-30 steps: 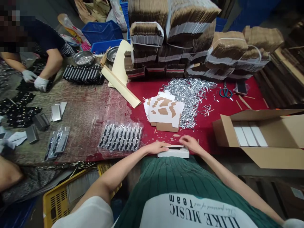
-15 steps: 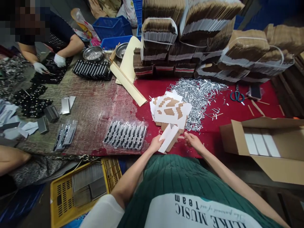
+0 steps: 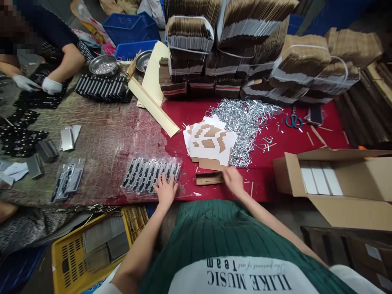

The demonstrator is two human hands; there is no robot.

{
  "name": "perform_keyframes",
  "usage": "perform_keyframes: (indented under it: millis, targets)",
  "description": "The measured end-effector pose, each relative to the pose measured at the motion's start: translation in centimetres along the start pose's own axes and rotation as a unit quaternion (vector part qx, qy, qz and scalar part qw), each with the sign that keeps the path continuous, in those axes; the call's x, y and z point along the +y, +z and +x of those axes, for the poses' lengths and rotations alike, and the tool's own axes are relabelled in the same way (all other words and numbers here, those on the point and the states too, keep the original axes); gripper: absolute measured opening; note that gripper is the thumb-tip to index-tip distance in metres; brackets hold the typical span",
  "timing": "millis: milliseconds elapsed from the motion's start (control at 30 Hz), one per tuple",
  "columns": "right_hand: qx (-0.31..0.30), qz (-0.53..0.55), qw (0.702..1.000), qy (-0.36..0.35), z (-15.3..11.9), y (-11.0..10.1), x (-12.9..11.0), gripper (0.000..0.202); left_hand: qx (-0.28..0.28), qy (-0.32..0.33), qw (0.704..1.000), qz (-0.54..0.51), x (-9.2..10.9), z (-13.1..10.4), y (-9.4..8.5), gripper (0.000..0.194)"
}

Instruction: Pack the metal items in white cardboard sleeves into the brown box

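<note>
My left hand (image 3: 166, 192) lies with fingers spread on the right end of a row of plastic-bagged black and silver metal parts (image 3: 143, 174). My right hand (image 3: 234, 181) closes on the right end of a small open cardboard box (image 3: 208, 179), its brown inside facing up on the red table cover. Just beyond the box lies a fanned stack of white and brown flat cardboard pieces (image 3: 211, 143). Behind that spreads a heap of small shiny metal pieces (image 3: 245, 122).
At the right stands a large open carton (image 3: 343, 210) with white boxes inside. Bundled cardboard stacks (image 3: 190, 45) line the back, and scissors (image 3: 294, 120) lie near them. A co-worker's gloved hands (image 3: 52, 85) handle black parts at far left. A yellow crate (image 3: 70, 257) sits below the table edge.
My left hand has let go of the white box and moved left onto the bagged parts. The box now lies open side up on the table, with my right hand at its end.
</note>
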State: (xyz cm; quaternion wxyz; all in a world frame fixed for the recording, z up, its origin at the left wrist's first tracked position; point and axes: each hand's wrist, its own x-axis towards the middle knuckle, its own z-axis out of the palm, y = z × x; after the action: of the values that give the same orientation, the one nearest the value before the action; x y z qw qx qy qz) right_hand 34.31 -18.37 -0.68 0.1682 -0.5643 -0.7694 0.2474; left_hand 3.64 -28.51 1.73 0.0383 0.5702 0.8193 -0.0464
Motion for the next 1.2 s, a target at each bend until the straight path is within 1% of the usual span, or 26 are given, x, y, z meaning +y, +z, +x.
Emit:
perform_keyframes:
  millis: [33,67,100,133,200,267,300,333,400,467,533,600,633,700,767,833,867,900,933,967,1000,1067,1100,1133,1167,1200]
  targets:
    - [0.057,-0.016,0.992,0.111,0.3,-0.7,1.7,0.033,-0.006,0.017,1.0,0.015,0.3,-0.3,0.2,0.046]
    - [0.088,-0.036,0.971,0.219,0.7,-1.3,3.4,0.034,-0.018,0.04,0.999,0.024,0.9,-0.6,0.5,0.046]
    - [0.093,-0.053,0.946,0.306,1.1,-1.7,5.1,0.034,-0.033,0.067,0.997,0.029,1.6,-0.9,0.9,0.044]
    - [0.077,-0.064,0.926,0.363,1.6,-2.0,6.7,0.034,-0.051,0.092,0.994,0.028,2.4,-1.2,1.2,0.043]
    - [0.031,-0.069,0.912,0.404,2.2,-2.4,9.0,0.029,-0.08,0.12,0.989,0.017,3.9,-1.5,1.8,0.044]
    - [0.007,-0.065,0.92,0.386,1.8,-2.7,9.8,0.021,-0.084,0.094,0.992,0.003,5.0,-1.1,2.2,0.05]
    - [0.003,-0.068,0.929,0.364,1.3,-2.8,9.6,0.018,-0.077,0.068,0.995,-0.003,5.3,-0.7,2.3,0.052]
    - [-0.001,-0.071,0.942,0.328,0.5,-2.9,8.9,0.016,-0.072,0.043,0.996,-0.01,5.5,-0.2,2.5,0.055]
    - [-0.022,-0.067,0.972,0.224,-1.2,-2.8,6.7,0.014,-0.079,0.008,0.996,-0.03,5.5,1.2,2.7,0.059]
    - [-0.041,-0.06,0.987,0.146,-2.4,-2.1,4.0,0.017,-0.096,-0.014,0.993,-0.068,5.2,2.6,2.9,0.064]
    - [-0.06,-0.068,0.984,0.156,-2.7,-1.0,1.7,0.026,-0.108,-0.045,0.984,-0.132,4.7,3.4,2.6,0.07]
    - [-0.106,-0.084,0.971,0.199,-2.1,0.2,0.3,0.033,-0.088,-0.063,0.972,-0.21,4.3,3.3,1.6,0.074]
    - [-0.14,-0.088,0.963,0.212,-1.7,0.8,-0.1,0.034,-0.067,-0.053,0.965,-0.246,4.4,2.8,0.8,0.075]
    - [-0.187,-0.09,0.954,0.215,-1.2,1.8,-0.4,0.034,-0.016,0.027,0.954,-0.297,5.2,1.4,-1.0,0.073]
    - [-0.187,-0.069,0.959,0.2,-1.3,2.5,-0.4,0.035,0.003,0.169,0.934,-0.313,7.1,-0.1,-2.4,0.07]
    - [-0.176,-0.035,0.967,0.181,-2.1,2.8,-0.3,0.036,-0.021,0.321,0.898,-0.301,9.4,-1.2,-2.9,0.067]
    - [-0.174,-0.023,0.969,0.175,-2.6,2.8,-0.1,0.037,-0.04,0.377,0.88,-0.287,10.5,-1.4,-2.7,0.065]
    - [-0.175,-0.017,0.968,0.178,-3.2,2.8,0.2,0.038,-0.06,0.411,0.868,-0.271,11.3,-1.5,-2.2,0.064]
    - [-0.178,-0.016,0.966,0.186,-3.7,2.7,0.5,0.039,-0.076,0.421,0.866,-0.259,11.9,-1.5,-1.5,0.061]
    - [-0.177,-0.015,0.964,0.197,-4.2,2.6,0.8,0.039,-0.088,0.408,0.872,-0.254,12.1,-1.5,-0.8,0.056]
    - [-0.169,-0.004,0.965,0.202,-4.4,2.3,1.2,0.04,-0.095,0.375,0.885,-0.261,12.0,-1.3,-0.1,0.051]
    - [-0.129,0.063,0.968,0.205,-4.4,1.8,1.7,0.042,-0.095,0.255,0.909,-0.316,11.0,-0.8,1.0,0.04]
    - [-0.104,0.121,0.964,0.21,-4.0,1.4,1.9,0.044,-0.098,0.176,0.909,-0.364,10.4,-0.2,1.4,0.035]
    - [-0.084,0.191,0.952,0.223,-3.4,1.1,2.0,0.048,-0.117,0.094,0.896,-0.418,9.8,0.5,1.7,0.034]
    - [-0.077,0.262,0.931,0.241,-2.7,0.7,2.0,0.053,-0.154,0.023,0.87,-0.468,9.2,1.4,1.8,0.035]
    - [-0.089,0.322,0.906,0.26,-1.9,0.4,2.0,0.058,-0.206,-0.025,0.838,-0.505,8.8,2.4,1.9,0.038]
